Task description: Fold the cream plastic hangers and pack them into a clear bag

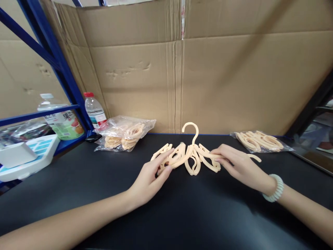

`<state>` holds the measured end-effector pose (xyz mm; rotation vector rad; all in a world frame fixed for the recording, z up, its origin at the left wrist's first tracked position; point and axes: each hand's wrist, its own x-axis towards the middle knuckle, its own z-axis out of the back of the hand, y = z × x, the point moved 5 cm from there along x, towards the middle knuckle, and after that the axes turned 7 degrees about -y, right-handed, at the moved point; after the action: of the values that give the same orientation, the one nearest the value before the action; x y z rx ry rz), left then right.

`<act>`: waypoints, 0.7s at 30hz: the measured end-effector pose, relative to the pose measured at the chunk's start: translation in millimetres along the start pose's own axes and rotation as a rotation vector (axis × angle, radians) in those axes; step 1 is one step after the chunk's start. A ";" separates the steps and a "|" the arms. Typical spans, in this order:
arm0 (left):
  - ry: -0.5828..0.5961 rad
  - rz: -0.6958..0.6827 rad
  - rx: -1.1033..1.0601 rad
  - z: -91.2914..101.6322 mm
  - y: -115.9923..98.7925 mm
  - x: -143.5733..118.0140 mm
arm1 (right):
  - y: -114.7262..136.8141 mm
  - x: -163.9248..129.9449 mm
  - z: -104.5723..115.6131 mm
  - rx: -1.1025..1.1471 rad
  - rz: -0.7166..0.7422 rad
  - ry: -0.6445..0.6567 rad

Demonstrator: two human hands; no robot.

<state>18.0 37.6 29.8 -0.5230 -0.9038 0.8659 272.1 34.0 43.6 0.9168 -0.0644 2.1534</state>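
Note:
A cream plastic folding hanger [191,150] stands over the black table, its hook up and its two arms spread to the sides. My left hand [145,180] grips the end of the left arm between thumb and fingers. The right arm's end is pinched by my right hand [240,168], which wears a pale green coil band at the wrist. Behind and below the hanger, several folded cream hanger parts [194,169] lie on the table. A curved cream tip [255,158] pokes out beyond my right hand; what it belongs to is hidden.
Clear bags of cream hangers lie at the back left [125,133] and back right [260,141]. A red-capped bottle [95,111], a larger bottle [62,119] and a white-and-blue device [39,152] stand left by a blue frame [49,52]. Cardboard [135,76] walls the back.

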 end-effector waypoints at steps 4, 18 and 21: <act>0.054 -0.094 0.054 -2.7 -5.1 -0.4 | 6.8 -1.9 -5.7 -0.011 0.066 0.077; -0.094 0.126 -0.123 7.1 6.0 3.4 | 13.1 -1.7 14.9 -0.805 0.197 -0.150; -0.094 0.146 -0.144 6.7 7.1 3.0 | 21.1 -1.4 15.3 -0.933 0.216 -0.163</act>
<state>10.3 44.4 29.8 -0.6840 -1.0286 0.9686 267.5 13.5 59.1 0.5229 -1.1806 1.8832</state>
